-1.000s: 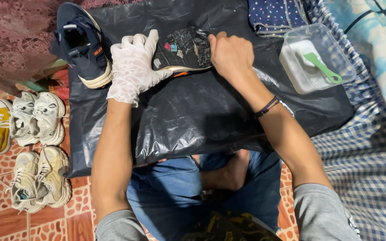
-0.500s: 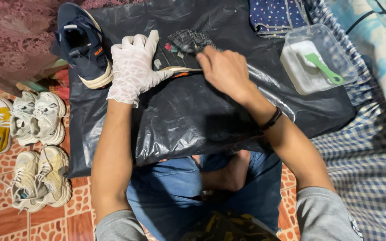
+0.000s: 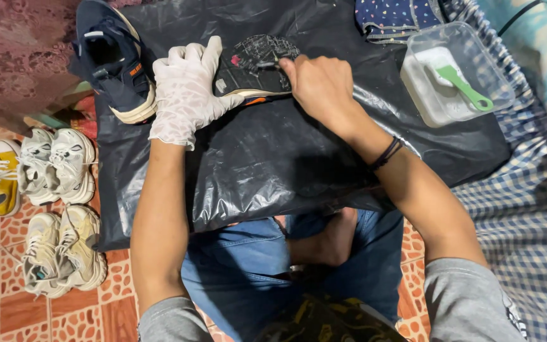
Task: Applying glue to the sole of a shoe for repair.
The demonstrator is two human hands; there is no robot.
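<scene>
Gloved left hand (image 3: 188, 88) clamps the upturned shoe (image 3: 254, 66) (sole up); right hand (image 3: 318, 85) fingers seemingly pinch a tool.

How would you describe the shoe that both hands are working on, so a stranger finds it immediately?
Look at the black plastic sheet over the lap. At its far edge, the gloved left hand presses a dark shoe lying sole-up, while the bare right hand touches its tread. Unlike the upright navy shoe beside it, it shows soapy white streaks.

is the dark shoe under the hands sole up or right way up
Sole up: the dark shoe lies on the black plastic sheet with its patterned tread facing the camera, between the gloved left hand and bare right hand.
</scene>
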